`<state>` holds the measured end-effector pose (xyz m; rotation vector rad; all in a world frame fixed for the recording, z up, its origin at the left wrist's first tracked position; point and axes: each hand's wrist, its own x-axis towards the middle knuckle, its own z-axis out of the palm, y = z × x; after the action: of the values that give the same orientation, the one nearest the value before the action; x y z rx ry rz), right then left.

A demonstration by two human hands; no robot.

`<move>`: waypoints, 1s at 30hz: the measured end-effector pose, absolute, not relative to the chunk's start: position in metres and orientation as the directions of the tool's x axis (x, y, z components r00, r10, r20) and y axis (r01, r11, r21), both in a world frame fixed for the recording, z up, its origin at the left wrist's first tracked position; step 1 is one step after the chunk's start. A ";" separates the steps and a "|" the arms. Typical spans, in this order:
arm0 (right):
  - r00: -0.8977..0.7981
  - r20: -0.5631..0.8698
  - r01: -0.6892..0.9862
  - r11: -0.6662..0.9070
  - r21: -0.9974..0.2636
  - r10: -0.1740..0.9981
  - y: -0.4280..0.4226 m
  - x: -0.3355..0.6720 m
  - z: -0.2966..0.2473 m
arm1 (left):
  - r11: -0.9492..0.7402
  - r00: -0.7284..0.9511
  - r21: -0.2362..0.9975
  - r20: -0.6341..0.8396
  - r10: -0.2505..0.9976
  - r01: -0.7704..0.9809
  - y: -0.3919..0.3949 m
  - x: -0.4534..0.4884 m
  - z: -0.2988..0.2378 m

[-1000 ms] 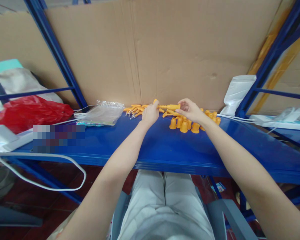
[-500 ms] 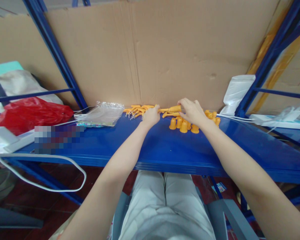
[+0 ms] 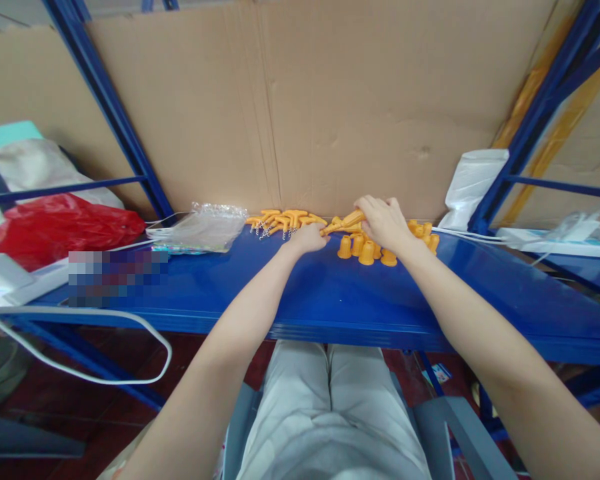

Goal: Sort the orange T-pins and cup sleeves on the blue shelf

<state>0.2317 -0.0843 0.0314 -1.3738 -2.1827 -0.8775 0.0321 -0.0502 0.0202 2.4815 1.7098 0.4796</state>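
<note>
My right hand [image 3: 386, 223] is closed on the wide end of a ribbed yellow-orange plastic piece [image 3: 353, 218], which tilts down toward the left. My left hand [image 3: 309, 239] is closed at the lower left, by the narrow end of another slim yellow-orange piece; its fingertips are partly hidden. Just behind the left hand lies a pile of yellow-orange T-shaped plastic pieces [image 3: 293, 217] with short metal chains. Below and beside my right hand stand several yellow-orange cup-shaped plastic pieces [image 3: 367, 253].
A stack of clear plastic bags [image 3: 207, 229] lies left of the pile. A red plastic bag [image 3: 63, 230] sits farther left. White wrapped packaging [image 3: 475, 187] leans by the right blue post. A cardboard sheet [image 3: 330, 107] stands behind the blue shelf [image 3: 325, 300]. A white cable [image 3: 165, 347] loops at the front left.
My left hand has moved slightly down and right, uncovering more of the T-shaped pieces. The ribbed piece at my right hand is now tilted; earlier it lay nearly level between both hands.
</note>
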 end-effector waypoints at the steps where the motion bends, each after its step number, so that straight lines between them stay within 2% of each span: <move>1: -0.426 0.636 0.905 0.314 0.288 0.643 -0.084 0.232 0.031 | -0.367 0.327 0.259 0.185 0.927 0.894 -0.051 0.032 0.021; 8: -0.422 0.636 0.906 0.333 0.262 0.646 -0.085 0.231 0.033 | -0.305 0.379 0.468 -0.070 0.923 0.829 -0.066 0.033 0.032; 11: -0.427 0.634 0.902 0.351 0.250 0.645 -0.084 0.233 0.031 | -0.285 0.390 0.511 -0.108 0.914 0.811 -0.066 0.032 0.031; 14: -0.439 0.643 0.889 0.406 0.211 0.628 -0.080 0.236 0.030 | -0.317 0.371 0.482 -0.017 0.929 0.817 -0.059 0.032 0.026; 17: -0.441 0.655 0.869 0.475 0.139 0.614 -0.074 0.241 0.028 | -0.399 0.336 0.400 0.221 0.916 0.825 -0.049 0.031 0.019; 20: -0.450 0.645 0.838 0.541 0.066 0.618 -0.069 0.245 0.026 | -0.410 0.283 0.324 0.373 0.884 0.853 -0.043 0.029 0.014; 25: -0.465 0.581 0.821 0.571 0.001 0.668 -0.062 0.246 0.020 | -0.367 0.223 0.260 0.452 0.864 0.893 -0.042 0.025 0.013; 30: -0.457 0.561 0.843 0.538 0.024 0.690 -0.062 0.244 0.021 | -0.346 0.211 0.240 0.451 0.867 0.907 -0.043 0.026 0.014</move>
<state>0.2440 -0.0623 0.0206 -1.2415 -2.2844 -0.4119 0.0255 -0.0428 0.0136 2.5032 1.8379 0.8433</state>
